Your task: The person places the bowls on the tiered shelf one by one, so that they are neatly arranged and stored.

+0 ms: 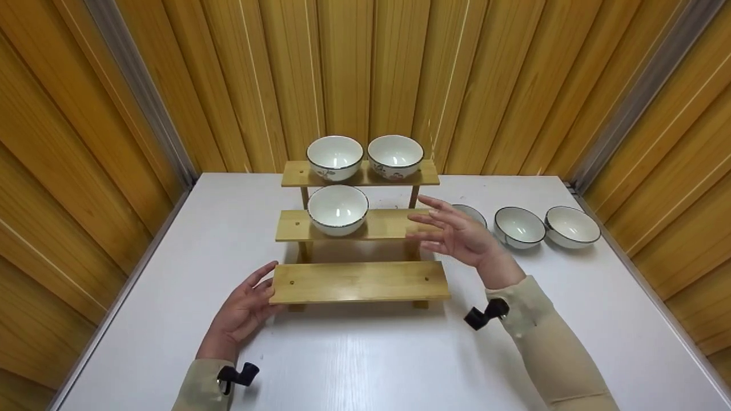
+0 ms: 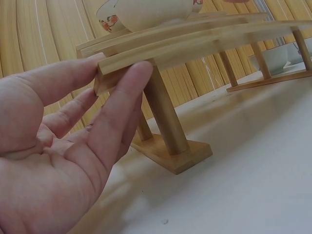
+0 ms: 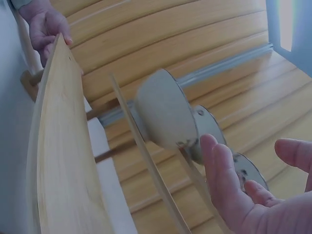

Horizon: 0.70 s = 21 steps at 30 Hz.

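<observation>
A three-tier wooden display stand [image 1: 360, 282] stands on the white table. My left hand [image 1: 244, 308] holds the left end of its lowest board, thumb and fingers at the edge in the left wrist view. Two white bowls with dark rims, a left one [image 1: 336, 153] and a right one [image 1: 396, 153], sit side by side on the top tier. Another white bowl [image 1: 338, 211] sits on the left half of the middle tier. My right hand [image 1: 460, 234], fingers spread and holding nothing, hovers by the middle tier's right end. In the right wrist view its fingers [image 3: 222, 170] are apart from the bowls.
Right of the stand, three more bowls stand in a row on the table [image 1: 188, 228]: one partly hidden behind my right hand [image 1: 471, 214], a middle bowl [image 1: 519, 227] and an outer bowl [image 1: 573, 227]. Wood-patterned walls [image 1: 348, 68] enclose the back and sides.
</observation>
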{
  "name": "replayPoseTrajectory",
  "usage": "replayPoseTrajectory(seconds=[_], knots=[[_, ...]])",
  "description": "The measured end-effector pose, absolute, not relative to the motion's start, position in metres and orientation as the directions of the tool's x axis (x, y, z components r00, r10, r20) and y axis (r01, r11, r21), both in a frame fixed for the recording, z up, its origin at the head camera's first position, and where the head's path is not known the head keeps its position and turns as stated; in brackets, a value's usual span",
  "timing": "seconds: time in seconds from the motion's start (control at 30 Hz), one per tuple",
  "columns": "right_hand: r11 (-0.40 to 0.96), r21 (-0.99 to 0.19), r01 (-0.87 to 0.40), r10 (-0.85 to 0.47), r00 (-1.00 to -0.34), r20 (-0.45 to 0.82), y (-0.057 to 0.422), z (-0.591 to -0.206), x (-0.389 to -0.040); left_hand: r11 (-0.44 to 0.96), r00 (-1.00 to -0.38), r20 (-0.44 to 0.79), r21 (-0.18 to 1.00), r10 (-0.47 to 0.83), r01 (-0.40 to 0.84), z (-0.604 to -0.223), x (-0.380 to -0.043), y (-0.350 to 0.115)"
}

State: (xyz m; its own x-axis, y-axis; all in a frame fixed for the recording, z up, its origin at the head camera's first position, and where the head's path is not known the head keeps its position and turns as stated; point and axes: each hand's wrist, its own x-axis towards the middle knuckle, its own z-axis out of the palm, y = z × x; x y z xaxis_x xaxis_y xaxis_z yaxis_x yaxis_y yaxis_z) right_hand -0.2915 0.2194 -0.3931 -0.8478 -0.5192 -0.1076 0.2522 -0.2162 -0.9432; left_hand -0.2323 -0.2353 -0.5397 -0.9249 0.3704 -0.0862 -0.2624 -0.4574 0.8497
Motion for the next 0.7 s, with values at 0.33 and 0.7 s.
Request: replayPoseTrajectory(seconds=[0.33, 0.7], knots=[[-0.304, -0.929, 0.21, -0.412, -0.908, -0.07, 0.285, -0.408, -0.278, -0.444, -0.927, -0.074, 0.862, 0.368, -0.245, -0.54, -0.232, -0.236], [-0.37, -0.88, 0.296, -0.258, -0.943, -0.209, 0.324, -0.453, -0.275, -0.459, -0.923, -0.08, 0.849, 0.377, -0.261, -0.54, -0.232, -0.236]])
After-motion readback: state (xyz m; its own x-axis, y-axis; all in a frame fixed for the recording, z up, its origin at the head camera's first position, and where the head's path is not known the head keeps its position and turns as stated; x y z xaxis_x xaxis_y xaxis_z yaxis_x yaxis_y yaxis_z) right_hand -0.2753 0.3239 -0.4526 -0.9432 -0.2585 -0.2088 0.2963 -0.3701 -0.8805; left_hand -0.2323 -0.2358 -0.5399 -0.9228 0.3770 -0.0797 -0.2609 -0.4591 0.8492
